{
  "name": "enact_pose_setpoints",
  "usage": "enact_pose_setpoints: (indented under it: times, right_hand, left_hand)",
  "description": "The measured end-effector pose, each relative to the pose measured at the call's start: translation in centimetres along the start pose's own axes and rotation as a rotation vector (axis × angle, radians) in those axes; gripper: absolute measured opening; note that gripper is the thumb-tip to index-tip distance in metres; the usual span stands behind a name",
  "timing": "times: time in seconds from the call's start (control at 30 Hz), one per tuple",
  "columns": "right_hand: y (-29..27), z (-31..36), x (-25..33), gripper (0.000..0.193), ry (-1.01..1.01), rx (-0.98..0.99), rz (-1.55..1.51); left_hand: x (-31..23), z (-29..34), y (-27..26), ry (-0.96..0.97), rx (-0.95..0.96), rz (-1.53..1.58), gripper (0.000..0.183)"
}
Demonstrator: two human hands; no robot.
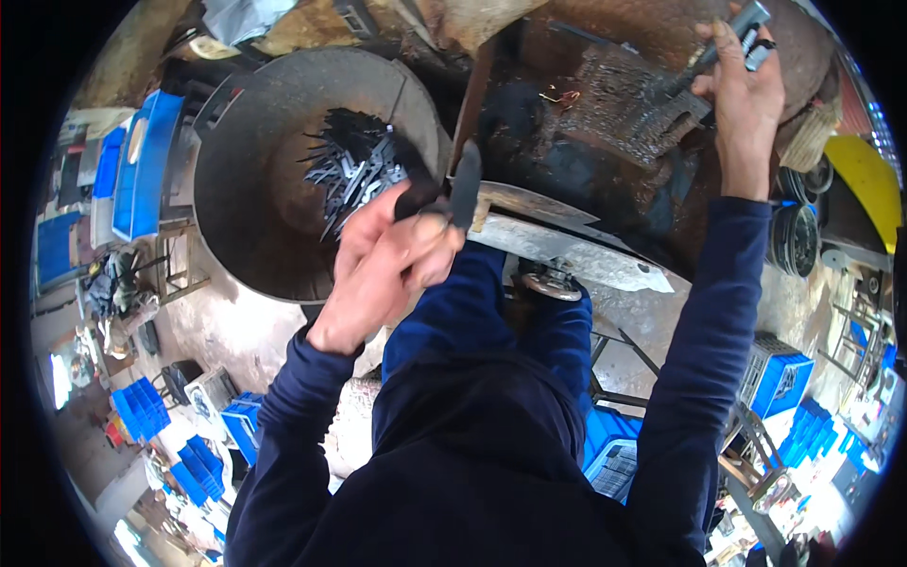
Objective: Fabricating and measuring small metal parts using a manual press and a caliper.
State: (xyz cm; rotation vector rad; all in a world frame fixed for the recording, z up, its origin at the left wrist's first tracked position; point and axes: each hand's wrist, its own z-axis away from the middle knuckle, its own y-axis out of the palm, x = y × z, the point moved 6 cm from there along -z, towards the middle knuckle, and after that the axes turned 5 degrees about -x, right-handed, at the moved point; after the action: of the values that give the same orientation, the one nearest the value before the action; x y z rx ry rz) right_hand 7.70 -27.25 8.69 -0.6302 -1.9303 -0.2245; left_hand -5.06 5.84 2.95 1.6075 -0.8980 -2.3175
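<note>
My left hand [392,260] is raised in front of me near the rim of a large round metal basin [255,198]. Its fingers pinch a dark flat metal piece [466,184] with a rounded tip. Inside the basin lies a heap of slim metal parts [354,170], some dark and some shiny. Off to the far right, my right hand [746,94] is closed around a grey metal handle [751,21] with a threaded or spring-like part beside it. What the handle joins to is partly hidden by the fingers.
A dark, oily work surface [529,142] with a grimy metal plate [628,104] lies ahead, edged by a pale worn bar [567,250]. Blue crates [149,165] stand at the left, with a blue crate [779,378] at the right. A yellow panel [864,189] is at far right.
</note>
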Motion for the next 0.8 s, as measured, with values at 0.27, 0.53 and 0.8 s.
enact_pose_setpoints:
  times: [0.27,0.53,0.8]
  right_hand:
    - [0.0,0.2,0.9,0.037,0.030,-0.053,0.065]
    - [0.0,0.3,0.5,0.035,0.014,-0.069,0.076]
    - [-0.3,0.3,0.5,0.035,0.016,-0.074,0.090]
  left_hand:
    - [-6.8,4.8,9.7,0.658,0.716,-0.083,0.021]
    - [-3.8,7.5,11.1,0.984,0.414,0.168,0.006]
    - [-4.1,7.4,10.5,0.952,0.466,0.159,0.004]
